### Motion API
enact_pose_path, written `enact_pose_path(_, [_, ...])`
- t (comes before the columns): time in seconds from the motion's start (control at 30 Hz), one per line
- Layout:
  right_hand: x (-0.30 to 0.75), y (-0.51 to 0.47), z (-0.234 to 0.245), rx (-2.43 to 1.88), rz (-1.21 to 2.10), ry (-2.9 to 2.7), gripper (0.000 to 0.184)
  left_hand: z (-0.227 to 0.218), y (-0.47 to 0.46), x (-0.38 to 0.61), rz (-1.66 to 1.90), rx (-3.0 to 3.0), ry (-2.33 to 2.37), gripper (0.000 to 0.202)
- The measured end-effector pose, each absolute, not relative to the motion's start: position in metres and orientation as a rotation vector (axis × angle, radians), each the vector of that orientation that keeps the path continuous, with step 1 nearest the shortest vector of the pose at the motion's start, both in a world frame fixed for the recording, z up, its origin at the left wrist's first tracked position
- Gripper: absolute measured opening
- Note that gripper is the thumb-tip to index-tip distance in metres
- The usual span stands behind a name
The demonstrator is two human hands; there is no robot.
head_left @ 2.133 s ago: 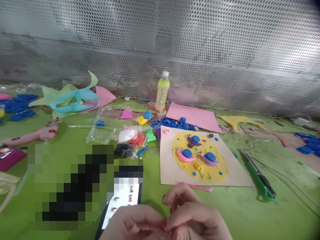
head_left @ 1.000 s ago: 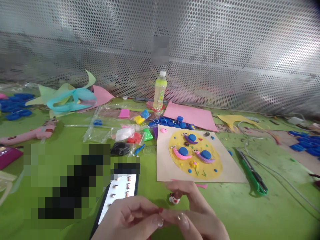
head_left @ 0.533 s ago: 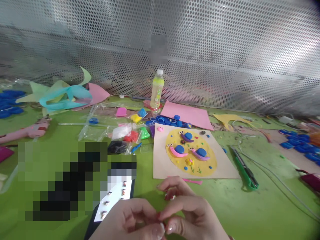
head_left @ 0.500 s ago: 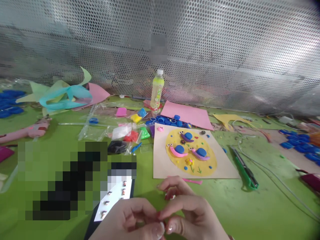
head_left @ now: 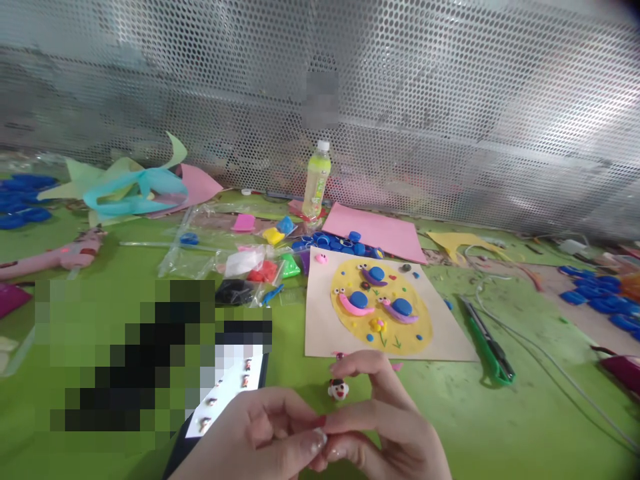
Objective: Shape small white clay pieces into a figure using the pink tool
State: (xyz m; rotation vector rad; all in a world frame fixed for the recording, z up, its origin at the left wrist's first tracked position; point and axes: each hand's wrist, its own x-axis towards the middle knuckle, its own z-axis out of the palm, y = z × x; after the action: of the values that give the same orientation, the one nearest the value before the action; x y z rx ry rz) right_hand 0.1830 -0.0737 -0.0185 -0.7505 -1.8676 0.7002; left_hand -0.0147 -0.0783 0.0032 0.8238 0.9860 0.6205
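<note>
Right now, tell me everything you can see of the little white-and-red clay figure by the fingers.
The clay figure is tiny and rounded: a white head with dark dots and a dark top, red at its base. It looks like soft modelling clay. It stands upright on the green table, just short of the near edge of the beige card. The right hand arches its fingers beside it; contact cannot be made out.

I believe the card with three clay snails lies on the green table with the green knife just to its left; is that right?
Not quite: the head view shows the knife lying to the right of the card, not its left. The three snails on the card and the green table are as you say.
</note>
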Motion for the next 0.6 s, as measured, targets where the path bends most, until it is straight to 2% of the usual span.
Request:
enact_pose_path(0.27, [0.186,-0.072,-0.017,-0.744,0.394,-2.011,0.013,0.008,-0.077,-0.011,0.593,0.896,1.057,0.032])
enact_pose_path(0.5, [0.179,-0.078,-0.010,-0.848,0.306,-1.954,0.030,0.011,-0.078,-0.009,0.545,0.937,1.109,0.025])
enact_pose_path(0.6, [0.174,-0.084,-0.004,-0.907,0.255,-1.925,0.031,0.008,-0.079,-0.011,0.538,0.971,1.147,0.026])
